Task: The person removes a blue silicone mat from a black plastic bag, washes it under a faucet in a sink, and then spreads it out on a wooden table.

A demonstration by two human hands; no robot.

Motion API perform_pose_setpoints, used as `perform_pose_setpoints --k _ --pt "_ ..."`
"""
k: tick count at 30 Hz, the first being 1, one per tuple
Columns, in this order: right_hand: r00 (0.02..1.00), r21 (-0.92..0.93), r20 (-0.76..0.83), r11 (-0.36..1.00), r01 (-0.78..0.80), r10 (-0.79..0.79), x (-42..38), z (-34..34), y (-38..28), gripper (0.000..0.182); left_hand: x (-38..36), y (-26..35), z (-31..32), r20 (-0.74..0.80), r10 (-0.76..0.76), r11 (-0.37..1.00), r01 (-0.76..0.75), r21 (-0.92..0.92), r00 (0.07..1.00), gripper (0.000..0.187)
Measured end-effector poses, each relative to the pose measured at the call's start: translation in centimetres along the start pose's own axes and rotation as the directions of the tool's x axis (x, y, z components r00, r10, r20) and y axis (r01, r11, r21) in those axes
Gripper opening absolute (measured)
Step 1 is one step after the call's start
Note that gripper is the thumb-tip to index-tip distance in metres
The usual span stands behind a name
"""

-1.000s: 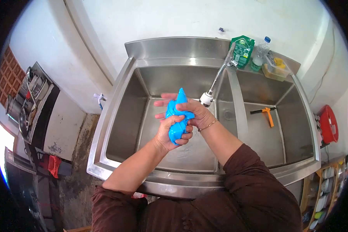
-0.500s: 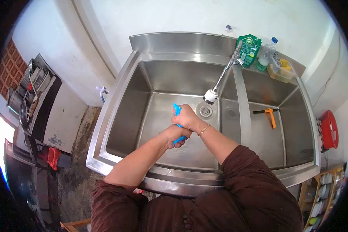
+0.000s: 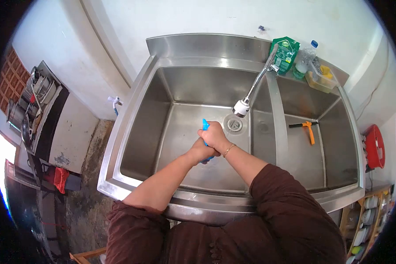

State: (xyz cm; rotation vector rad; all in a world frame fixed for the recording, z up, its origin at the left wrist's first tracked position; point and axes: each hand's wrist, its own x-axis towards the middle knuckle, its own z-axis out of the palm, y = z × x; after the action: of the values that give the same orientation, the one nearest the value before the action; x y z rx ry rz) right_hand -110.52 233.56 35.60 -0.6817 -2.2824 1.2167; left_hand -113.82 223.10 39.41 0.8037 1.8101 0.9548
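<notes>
A blue cloth (image 3: 205,125) is bunched and twisted between my two hands over the larger sink basin (image 3: 180,125). My right hand (image 3: 215,134), with a thin bracelet at the wrist, grips its upper part. Just below and touching it, my left hand (image 3: 200,151) is closed round the lower part. Only small bits of blue show above and below the fists; the rest is hidden by my fingers. The drain (image 3: 233,125) lies just right of my right hand, under the white tap head (image 3: 240,108) on its flexible metal neck.
An orange-handled squeegee (image 3: 310,132) lies in the smaller right basin. Along the back ledge stand a green pouch (image 3: 284,55), a plastic bottle (image 3: 304,61) and a clear tub (image 3: 320,78) with a yellow sponge. A red basin (image 3: 374,147) hangs at right.
My hands have drawn closer together and turned against each other, shifting slightly right. Less of the blue cloth sticks out below my left hand.
</notes>
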Motion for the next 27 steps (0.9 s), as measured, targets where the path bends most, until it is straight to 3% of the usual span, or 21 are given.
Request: perform_pose_setpoints --k 1,2,3,4,5,6,7,9,10,12,14,16,18,20,21,23,24,26,27 --pt "1.0 -0.003 -0.004 1.0 -0.002 0.002 -0.1 -0.7 -0.3 0.029 -0.3 0.3 -0.1 0.056 0.088 0.995 -0.085 -0.05 0.995 0.033" --pt "0.99 -0.037 0.045 0.991 -0.13 0.132 -0.2 -1.8 -1.2 0.036 -0.1 0.3 -0.6 0.061 0.091 0.995 -0.088 -0.051 0.994 0.033" --pt "0.962 -0.076 0.092 0.965 -0.252 0.258 0.0 -2.3 -1.7 0.045 0.0 0.3 -1.4 0.178 0.021 0.982 0.014 -0.19 0.984 0.038" --pt "0.962 -0.078 0.093 0.965 -0.251 0.258 0.3 -2.1 -1.3 0.045 -0.1 0.7 -2.1 0.3 -0.034 0.941 0.131 -0.312 0.953 0.044" --pt "0.966 0.066 0.1 0.967 -0.245 0.238 0.7 -1.5 -0.8 0.058 -0.4 1.1 -2.6 0.297 -0.033 0.94 0.13 -0.316 0.954 0.044" --pt "0.97 0.209 0.103 0.949 -0.235 0.218 1.1 -1.2 -0.5 0.072 -0.7 1.7 -3.1 0.281 -0.056 0.873 0.184 -0.452 0.958 0.045" --pt "0.971 0.209 0.103 0.95 -0.233 0.216 1.3 -1.6 -1.1 0.072 -1.1 2.2 -3.4 0.27 -0.081 0.785 0.228 -0.576 0.959 0.048" --pt "0.989 0.687 0.11 0.712 -0.145 0.096 1.6 -2.7 -2.1 0.085 -0.5 2.1 -3.1 0.254 -0.058 0.768 0.206 -0.607 0.965 0.044" --pt "0.99 0.687 0.106 0.712 -0.142 0.095 1.6 -3.5 -3.2 0.085 -0.2 2.0 -2.9 0.238 -0.035 0.747 0.184 -0.639 0.971 0.041" --pt "0.954 0.809 0.286 0.512 -0.29 0.089 1.3 -5.7 -5.5 0.09 -0.3 2.2 -2.6 0.273 0.042 0.693 0.169 -0.7 0.961 0.039" --pt "0.946 0.824 0.322 0.478 -0.304 0.047 1.5 -7.6 -6.3 0.099 -0.7 2.6 -2.3 0.301 0.12 0.633 0.161 -0.758 0.946 0.038" --pt "0.859 0.882 0.419 0.355 -0.309 -0.293 1.1 -9.1 -7.1 0.106 -1.4 3.0 -1.9 0.391 0.201 0.584 0.211 -0.784 0.898 0.036" --pt "0.853 0.897 0.414 0.3 -0.323 -0.319 0.6 -9.6 -7.6 0.101 -1.3 2.8 -1.3 0.437 0.253 0.552 0.242 -0.798 0.863 0.036" --pt "0.821 0.871 0.476 0.299 -0.39 -0.315 0.2 -9.9 -8.1 0.07 -1.8 3.2 -0.7 0.472 0.308 0.516 0.271 -0.812 0.826 0.036" --pt "0.821 0.872 0.475 0.298 -0.389 -0.318 0.1 -9.9 -8.0 0.07 -2.2 3.5 -0.5 0.423 0.32 0.536 0.206 -0.819 0.848 0.037" --pt "0.818 0.799 0.554 0.378 -0.468 -0.156 0.0 -9.7 -7.8 0.044 -2.6 3.7 -0.3 0.374 0.33 0.556 0.141 -0.819 0.867 0.039" --pt "0.818 0.8 0.553 0.374 -0.469 -0.157 0.1 -9.4 -7.8 0.044 -2.6 3.5 -0.2 0.33 0.328 0.561 0.099 -0.822 0.885 0.044" --pt "0.848 0.679 0.523 0.644 -0.353 -0.086 0.5 -8.6 -8.0 0.026 -2.5 3.0 -0.4 0.282 0.323 0.565 0.055 -0.823 0.903 0.05" --pt "0.883 0.603 0.457 0.767 -0.221 -0.105 0.6 -8.0 -7.9 0.02 -2.4 2.8 -0.6 0.257 0.253 0.614 0.05 -0.788 0.933 0.055"
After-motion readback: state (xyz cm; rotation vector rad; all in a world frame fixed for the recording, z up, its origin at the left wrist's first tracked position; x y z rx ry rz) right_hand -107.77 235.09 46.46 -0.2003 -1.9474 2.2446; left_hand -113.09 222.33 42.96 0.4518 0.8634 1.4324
